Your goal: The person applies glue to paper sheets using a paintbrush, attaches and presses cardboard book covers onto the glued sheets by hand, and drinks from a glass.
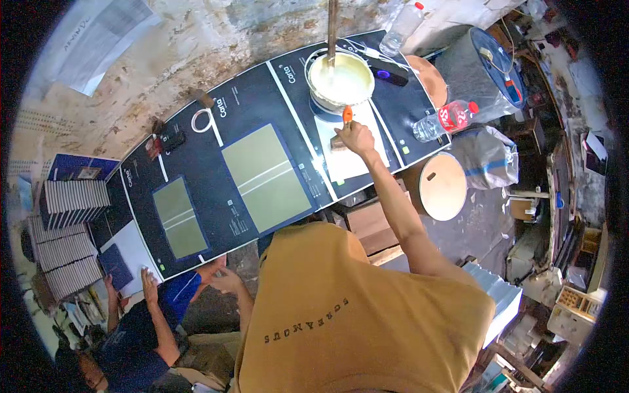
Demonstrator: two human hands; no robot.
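My right hand is closed around a brush with an orange handle. Its brown bristle end is over a white sheet on the dark table; whether it touches the paper I cannot tell. Just beyond the hand stands a bucket of pale, creamy liquid, with a wooden stick upright in it. My left hand is low at my left side, off the table edge, fingers apart and holding nothing that I can see. Two grey-green panels with blue borders, one large and one small, lie on the table.
A co-worker's hands are by a white sheet and a blue board at the left end. Stacked blocks stand there too. On the right are a red-labelled bottle, a clear bottle, a blue drum and a round-topped stool.
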